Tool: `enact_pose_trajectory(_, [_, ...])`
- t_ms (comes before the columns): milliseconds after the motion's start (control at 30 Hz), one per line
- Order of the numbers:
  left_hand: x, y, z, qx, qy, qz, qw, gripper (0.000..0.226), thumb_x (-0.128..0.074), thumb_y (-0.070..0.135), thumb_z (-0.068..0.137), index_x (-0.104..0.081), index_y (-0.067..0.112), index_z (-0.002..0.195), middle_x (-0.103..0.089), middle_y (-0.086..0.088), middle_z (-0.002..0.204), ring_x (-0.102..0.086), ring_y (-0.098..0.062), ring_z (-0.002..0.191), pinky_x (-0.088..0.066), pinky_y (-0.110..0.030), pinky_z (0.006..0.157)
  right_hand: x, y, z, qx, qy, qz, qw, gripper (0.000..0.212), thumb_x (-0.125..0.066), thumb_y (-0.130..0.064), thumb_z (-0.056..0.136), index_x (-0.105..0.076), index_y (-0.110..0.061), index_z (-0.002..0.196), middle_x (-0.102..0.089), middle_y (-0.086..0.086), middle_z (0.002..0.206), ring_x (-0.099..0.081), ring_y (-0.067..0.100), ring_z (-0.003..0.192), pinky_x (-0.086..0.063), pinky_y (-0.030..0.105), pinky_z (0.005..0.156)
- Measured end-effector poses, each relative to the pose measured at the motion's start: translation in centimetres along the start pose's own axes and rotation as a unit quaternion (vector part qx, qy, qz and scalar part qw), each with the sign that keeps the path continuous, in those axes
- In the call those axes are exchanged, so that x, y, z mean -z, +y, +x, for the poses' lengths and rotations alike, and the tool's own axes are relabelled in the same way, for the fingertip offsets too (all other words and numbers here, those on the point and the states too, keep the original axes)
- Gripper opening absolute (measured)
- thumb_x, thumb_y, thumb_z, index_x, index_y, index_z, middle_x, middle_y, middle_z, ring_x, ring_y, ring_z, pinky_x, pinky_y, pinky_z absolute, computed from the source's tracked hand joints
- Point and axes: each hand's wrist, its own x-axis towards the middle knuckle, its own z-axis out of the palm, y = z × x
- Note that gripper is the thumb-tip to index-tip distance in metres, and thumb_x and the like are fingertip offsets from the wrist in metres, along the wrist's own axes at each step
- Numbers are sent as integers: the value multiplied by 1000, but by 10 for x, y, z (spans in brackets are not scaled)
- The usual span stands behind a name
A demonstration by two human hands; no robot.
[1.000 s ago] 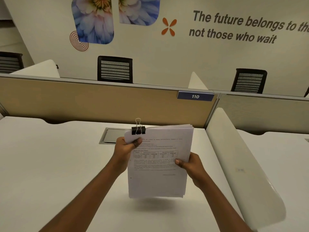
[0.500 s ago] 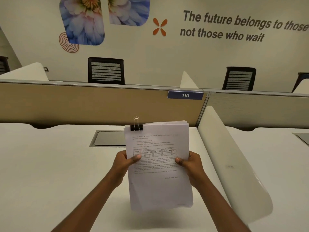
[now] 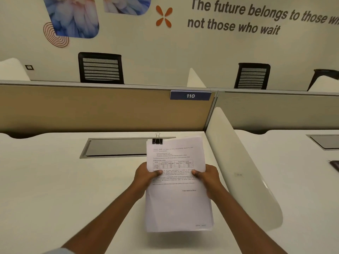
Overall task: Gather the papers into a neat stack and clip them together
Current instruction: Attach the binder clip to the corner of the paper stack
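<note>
A stack of printed white papers (image 3: 176, 202) hangs just above the white desk (image 3: 55, 189), its edges lined up. A black binder clip (image 3: 157, 140) with silver handles grips the stack's top left corner. My left hand (image 3: 145, 177) holds the stack's left edge at mid-height, thumb on the front page. My right hand (image 3: 207, 177) holds the right edge at the same height, thumb on the page too. The top page shows text and a small table.
A grey cable hatch (image 3: 117, 148) is set into the desk behind the papers. A tan partition (image 3: 91, 109) with a "110" tag closes the back. A white curved divider (image 3: 242, 167) runs along the right. A dark object (image 3: 334, 165) lies on the neighbouring desk.
My left hand slid from the clipped top corner down to the stack's left edge. The stack dropped lower, toward the desk, and now sits straighter between both hands.
</note>
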Motion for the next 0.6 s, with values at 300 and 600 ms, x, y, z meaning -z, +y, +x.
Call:
enact_pose_trajectory(300, [-59, -29, 35, 62, 17, 95, 993, 24, -66, 11, 84, -59, 12, 106, -66, -3, 109, -63, -21, 94, -51, -29, 73, 34, 30, 55, -56, 47, -117, 991, 18, -79, -6, 71, -70, -8, 87, -74, 10, 89, -71, 30, 79, -60, 46, 77])
enact_pose_trajectory(600, [-83, -52, 61, 117, -38, 219, 968, 6, -59, 10, 88, -57, 15, 87, -66, -8, 99, -66, -24, 83, -58, -35, 65, 51, 58, 84, -113, 102, -192, 970, 24, -76, -5, 75, -63, 5, 92, -67, 16, 92, -64, 33, 82, -56, 37, 72])
